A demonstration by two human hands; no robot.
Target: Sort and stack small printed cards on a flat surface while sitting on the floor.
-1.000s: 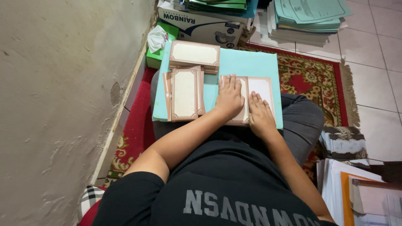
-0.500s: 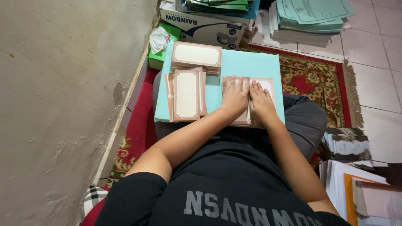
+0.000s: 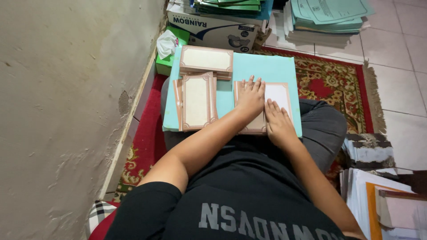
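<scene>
- The left hand [image 3: 250,98] lies flat, fingers spread, on the left half of a bordered card [image 3: 279,95]; it grips nothing.
- The right hand [image 3: 278,122] lies flat, fingers extended, on the card's lower middle; it also grips nothing.
- The card rests at the near right edge of a turquoise board [image 3: 267,69] carried on the lap.
- Appearance: a cream rectangle with a brown ornamental border, apparently a sheet folded or being pressed flat.
- A stack of similar cards [image 3: 195,101] lies along the board's left edge; a second stack [image 3: 207,60] sits at its far left corner.
- Risk: uneven palm pressure could skew the crease or wrinkle the sheet.
- Risk: the board sits unsupported on the lap; a knee shift could tilt it, so the left stack, overhanging the edge, may slide off.
</scene>
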